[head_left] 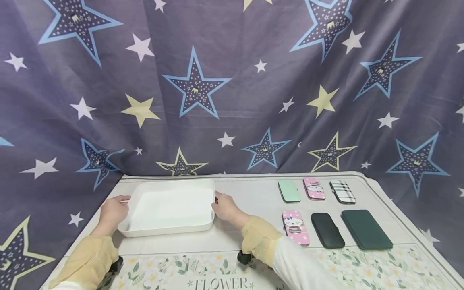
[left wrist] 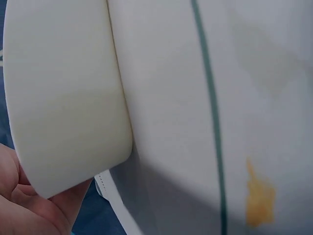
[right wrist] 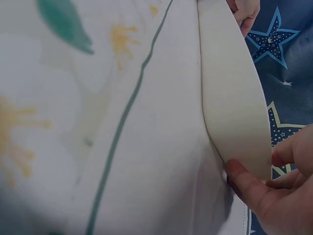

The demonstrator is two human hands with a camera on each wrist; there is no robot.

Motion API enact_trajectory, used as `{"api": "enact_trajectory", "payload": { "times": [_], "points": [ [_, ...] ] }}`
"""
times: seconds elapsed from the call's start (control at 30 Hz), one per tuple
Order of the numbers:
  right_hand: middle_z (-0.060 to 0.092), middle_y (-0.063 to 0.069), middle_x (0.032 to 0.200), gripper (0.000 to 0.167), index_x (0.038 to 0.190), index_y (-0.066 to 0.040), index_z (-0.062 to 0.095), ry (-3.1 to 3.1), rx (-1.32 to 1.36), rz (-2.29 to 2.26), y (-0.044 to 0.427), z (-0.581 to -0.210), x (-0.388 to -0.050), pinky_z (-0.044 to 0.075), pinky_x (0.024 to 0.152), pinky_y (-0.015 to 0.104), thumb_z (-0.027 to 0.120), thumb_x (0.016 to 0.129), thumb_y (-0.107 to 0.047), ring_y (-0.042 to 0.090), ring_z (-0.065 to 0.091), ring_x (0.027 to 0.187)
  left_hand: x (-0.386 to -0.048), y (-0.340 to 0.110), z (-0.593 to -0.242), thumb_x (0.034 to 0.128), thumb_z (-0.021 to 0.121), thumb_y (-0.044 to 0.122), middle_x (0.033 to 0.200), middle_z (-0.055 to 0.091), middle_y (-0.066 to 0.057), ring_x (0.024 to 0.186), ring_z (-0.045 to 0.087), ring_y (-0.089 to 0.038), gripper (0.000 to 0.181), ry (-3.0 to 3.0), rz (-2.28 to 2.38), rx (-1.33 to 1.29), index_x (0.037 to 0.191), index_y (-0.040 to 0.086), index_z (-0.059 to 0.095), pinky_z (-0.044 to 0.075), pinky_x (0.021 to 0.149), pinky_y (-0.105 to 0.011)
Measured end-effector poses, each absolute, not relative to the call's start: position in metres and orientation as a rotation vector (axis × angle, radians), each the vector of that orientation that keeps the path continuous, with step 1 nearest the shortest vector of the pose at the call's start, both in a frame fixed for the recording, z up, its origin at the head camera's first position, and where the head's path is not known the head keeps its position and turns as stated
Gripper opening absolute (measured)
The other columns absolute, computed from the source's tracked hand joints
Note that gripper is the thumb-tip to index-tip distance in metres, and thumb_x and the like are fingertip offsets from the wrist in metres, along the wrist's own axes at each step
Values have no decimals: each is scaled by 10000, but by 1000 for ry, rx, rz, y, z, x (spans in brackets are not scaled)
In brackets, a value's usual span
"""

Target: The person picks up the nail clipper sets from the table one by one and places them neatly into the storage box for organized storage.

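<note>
A white rectangular tray (head_left: 170, 207) with low walls lies on the left part of the table, nothing inside it. My left hand (head_left: 114, 211) grips its left end; in the left wrist view that hand (left wrist: 34, 205) shows at the end of the tray wall (left wrist: 68, 98), with its fingers partly hidden. At the right end, my right hand (head_left: 228, 207) holds the tray. The right wrist view shows the right hand (right wrist: 279, 196) pinching the corner of the tray wall (right wrist: 234, 93), thumb low on the wall and fingers by the rim.
On the right of the table are a mint case (head_left: 289, 191), pink cases (head_left: 314, 189) (head_left: 295, 228), a plaid case (head_left: 342, 191), a black case (head_left: 328, 230) and a dark green case (head_left: 367, 229). A star-patterned curtain (head_left: 239, 100) hangs behind.
</note>
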State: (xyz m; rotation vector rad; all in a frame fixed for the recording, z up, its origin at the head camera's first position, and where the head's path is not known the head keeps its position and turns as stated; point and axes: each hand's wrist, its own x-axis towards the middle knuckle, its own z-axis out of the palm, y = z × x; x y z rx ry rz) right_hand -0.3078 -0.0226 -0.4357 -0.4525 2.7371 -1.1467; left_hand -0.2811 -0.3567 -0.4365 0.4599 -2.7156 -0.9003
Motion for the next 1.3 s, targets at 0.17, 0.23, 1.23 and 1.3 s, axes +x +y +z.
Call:
{"api": "enact_trajectory", "payload": {
  "times": [0.17, 0.23, 1.23, 1.3],
  "points": [
    [573, 206, 1272, 514, 1408, 70, 339, 2729, -461, -1138, -15, -435, -305, 558, 730, 241, 472, 942, -100, 236, 623, 1045, -277, -353, -433, 847, 433, -32, 1106, 596, -334, 1019, 583, -463, 386, -2786, -835, 394, 1207, -134, 528, 544, 765, -480],
    [577, 207, 1265, 514, 1406, 77, 337, 2734, -485, -1123, -12, -434, -304, 555, 729, 233, 471, 940, -93, 230, 630, 1024, -274, -351, -431, 851, 443, -30, 1098, 597, -338, 1004, 591, -464, 383, -2826, -787, 354, 1207, -150, 517, 550, 755, -475],
    [543, 242, 1288, 579, 1420, 125, 241, 2732, -557, -1014, 42, -424, -272, 503, 953, 364, 478, 925, -61, 309, 562, 1171, -255, -308, -411, 875, 507, -19, 1097, 593, -342, 1027, 576, -473, 307, -3027, -813, 164, 1128, -185, 556, 546, 799, -483],
    [549, 242, 1278, 583, 1416, 129, 245, 2724, -554, -1025, 46, -423, -272, 514, 935, 362, 485, 918, -55, 310, 570, 1158, -255, -304, -410, 869, 509, -20, 1086, 597, -342, 1011, 586, -468, 303, -3033, -811, 151, 1118, -185, 561, 548, 792, -484]
  ]
}}
